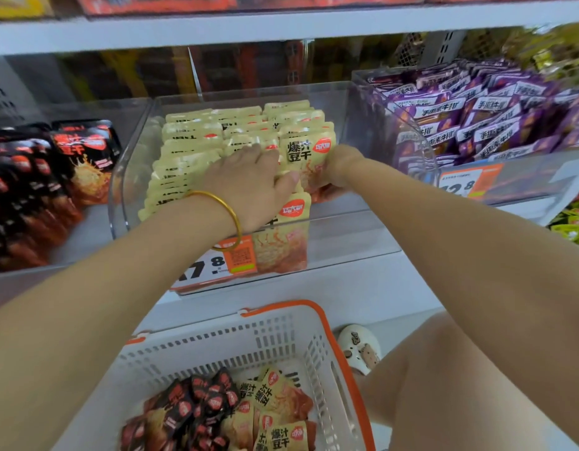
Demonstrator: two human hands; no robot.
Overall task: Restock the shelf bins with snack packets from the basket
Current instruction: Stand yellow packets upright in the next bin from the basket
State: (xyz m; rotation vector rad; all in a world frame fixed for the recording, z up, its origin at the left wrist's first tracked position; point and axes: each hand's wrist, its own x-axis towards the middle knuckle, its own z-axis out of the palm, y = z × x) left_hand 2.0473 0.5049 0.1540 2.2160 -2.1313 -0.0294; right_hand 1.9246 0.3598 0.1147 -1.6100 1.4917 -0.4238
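Note:
A clear middle bin (353, 222) on the shelf holds rows of upright yellow snack packets (197, 141). My left hand (249, 183) lies flat across the packet tops, with its thumb against the front packet (306, 164). My right hand (338, 170) grips that same front yellow packet by its right edge, inside the bin. Another yellow packet (281, 236) stands against the bin's front wall. Below, a white basket (236, 346) with orange handles holds black packets (197, 405) and yellow packets (281, 415).
A bin of black packets (37, 187) stands at the left and a bin of purple packets (476, 118) at the right. Price tags (223, 258) hang on the bin fronts. My knee and a white shoe (359, 349) are beside the basket.

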